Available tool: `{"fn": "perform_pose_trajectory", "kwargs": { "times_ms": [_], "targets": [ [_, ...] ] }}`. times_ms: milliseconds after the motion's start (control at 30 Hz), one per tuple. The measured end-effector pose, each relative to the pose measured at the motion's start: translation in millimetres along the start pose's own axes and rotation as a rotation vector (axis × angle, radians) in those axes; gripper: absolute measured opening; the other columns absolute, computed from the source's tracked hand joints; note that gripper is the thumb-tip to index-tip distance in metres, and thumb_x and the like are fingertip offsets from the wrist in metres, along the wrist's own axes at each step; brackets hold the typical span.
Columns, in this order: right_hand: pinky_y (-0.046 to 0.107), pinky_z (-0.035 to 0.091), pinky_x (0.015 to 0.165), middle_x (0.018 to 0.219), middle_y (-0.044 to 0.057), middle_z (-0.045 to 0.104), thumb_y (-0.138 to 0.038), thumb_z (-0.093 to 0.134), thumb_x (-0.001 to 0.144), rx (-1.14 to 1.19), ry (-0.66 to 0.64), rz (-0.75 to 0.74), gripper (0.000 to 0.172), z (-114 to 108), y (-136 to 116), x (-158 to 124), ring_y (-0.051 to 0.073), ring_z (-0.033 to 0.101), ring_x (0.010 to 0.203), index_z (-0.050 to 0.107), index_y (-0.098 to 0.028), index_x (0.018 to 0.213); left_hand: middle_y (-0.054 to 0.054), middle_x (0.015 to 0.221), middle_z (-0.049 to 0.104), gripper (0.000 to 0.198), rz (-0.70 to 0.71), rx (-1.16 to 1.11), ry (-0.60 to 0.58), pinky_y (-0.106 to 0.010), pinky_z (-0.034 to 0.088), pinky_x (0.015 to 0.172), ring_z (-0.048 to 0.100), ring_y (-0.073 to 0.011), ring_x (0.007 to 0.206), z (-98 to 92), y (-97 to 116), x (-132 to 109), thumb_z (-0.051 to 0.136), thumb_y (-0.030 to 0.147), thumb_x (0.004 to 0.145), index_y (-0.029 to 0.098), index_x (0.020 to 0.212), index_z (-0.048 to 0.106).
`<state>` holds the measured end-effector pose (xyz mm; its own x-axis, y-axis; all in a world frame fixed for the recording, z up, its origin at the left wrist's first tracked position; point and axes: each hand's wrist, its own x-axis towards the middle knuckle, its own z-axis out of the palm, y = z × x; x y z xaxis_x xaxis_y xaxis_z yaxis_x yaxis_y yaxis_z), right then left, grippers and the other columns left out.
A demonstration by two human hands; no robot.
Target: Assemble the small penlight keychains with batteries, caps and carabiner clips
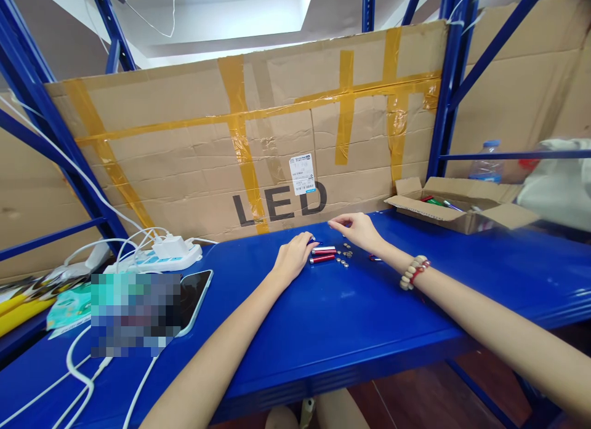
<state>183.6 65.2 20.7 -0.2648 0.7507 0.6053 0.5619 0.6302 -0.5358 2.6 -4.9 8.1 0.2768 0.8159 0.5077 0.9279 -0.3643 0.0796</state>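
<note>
1. Clock directions are read from the red tubes (323, 259), with twelve facing away from the person.
2. Far out at nine o'clock, leaning toward eight, lies a green packet (69, 306).
3. At nine o'clock, a white power strip (187, 256) carries a plugged-in adapter (168, 247) and loose white cables.
4. Between eight and nine, a phone (199, 296) lies flat.
5. Upright behind, toward eleven, stands a taped cardboard sheet (194, 170) printed "LED", bearing a white label (302, 173).
6. Just beside the tubes at nine o'clock is the left hand (293, 255), thumb and forefinger pinching a small blue tube (318, 241).
7. The red tubes lie side by side on the blue table (295, 330); small metal discs (344, 264) are scattered near them at three.
8. At two o'clock hovers the right hand (357, 230), fingertips drawn close; I cannot tell whether they pinch anything. Its wrist wears a beaded bracelet (412, 272).
9. Well apart, between two and three, sits an open carton (434, 212); beyond it, at two, a bottle (487, 167).
</note>
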Motion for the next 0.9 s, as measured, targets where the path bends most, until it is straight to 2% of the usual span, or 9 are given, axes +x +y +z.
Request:
{"fn": "perform_pose_trajectory", "kwargs": {
  "times_ms": [167,300,400,633,733,833,900],
  "targets": [
    [0.028,0.050,0.069,0.083,0.008,0.071,-0.041,0.057,0.075,0.309,0.201,0.029,0.032,-4.2,-3.3,6.1,0.019,0.065,0.075,0.071,-0.013,0.083,-0.001,0.101,0.061,0.018,0.009,0.003,0.012,-0.022,0.042,0.070,0.057,-0.0140,0.095,1.5,-0.5,-0.3,0.033,0.032,0.093,0.021,0.096,0.046],
    [0.030,0.050,0.072,0.082,0.009,0.071,-0.047,0.061,0.070,0.466,0.408,0.139,0.039,-12.1,6.9,13.2,0.019,0.064,0.076,0.070,-0.011,0.082,-0.002,0.098,0.061,0.020,0.018,0.021,0.004,-0.023,0.042,0.067,0.058,-0.0156,0.093,2.3,-1.0,-0.2,0.032,0.034,0.093,0.020,0.094,0.047],
    [0.030,0.050,0.070,0.083,0.010,0.071,-0.051,0.062,0.067,0.542,0.473,0.219,0.044,-14.6,7.3,14.1,0.018,0.063,0.075,0.070,-0.011,0.083,-0.002,0.097,0.061,0.020,0.016,0.033,-0.001,-0.023,0.042,0.067,0.058,-0.0155,0.092,3.1,-1.4,-0.4,0.031,0.033,0.093,0.020,0.095,0.046],
    [0.030,0.049,0.071,0.083,0.010,0.071,-0.049,0.062,0.068,0.532,0.400,0.154,0.042,-5.8,2.5,10.3,0.019,0.064,0.075,0.069,-0.011,0.084,-0.002,0.095,0.060,0.023,0.047,0.065,0.007,-0.022,0.042,0.067,0.058,-0.0147,0.089,7.1,-4.9,0.0,0.029,0.036,0.093,0.021,0.094,0.046],
    [0.029,0.049,0.067,0.079,0.010,0.071,-0.045,0.061,0.071,0.432,0.370,0.091,0.037,-5.8,-2.5,7.0,0.018,0.064,0.072,0.070,-0.012,0.082,-0.002,0.096,0.061,0.025,0.053,0.070,0.012,-0.022,0.042,0.067,0.058,-0.0147,0.090,8.6,-5.5,0.6,0.028,0.037,0.093,0.020,0.096,0.046],
    [0.026,0.046,0.061,0.075,0.007,0.070,-0.038,0.059,0.076,0.225,0.342,-0.071,0.027,-7.3,-11.7,1.3,0.015,0.061,0.064,0.070,-0.014,0.080,-0.002,0.097,0.061,0.026,0.063,0.066,0.013,-0.022,0.042,0.067,0.058,-0.0146,0.090,9.7,-6.0,1.2,0.027,0.037,0.093,0.021,0.098,0.047],
    [0.025,0.044,0.060,0.075,0.004,0.070,-0.034,0.058,0.078,0.125,0.267,-0.216,0.021,-6.0,-18.2,-3.4,0.013,0.059,0.064,0.070,-0.016,0.079,-0.002,0.097,0.061,0.026,0.072,0.062,0.012,-0.022,0.043,0.068,0.058,-0.0149,0.090,10.2,-6.4,1.5,0.028,0.037,0.093,0.021,0.099,0.047]
  ]
}}
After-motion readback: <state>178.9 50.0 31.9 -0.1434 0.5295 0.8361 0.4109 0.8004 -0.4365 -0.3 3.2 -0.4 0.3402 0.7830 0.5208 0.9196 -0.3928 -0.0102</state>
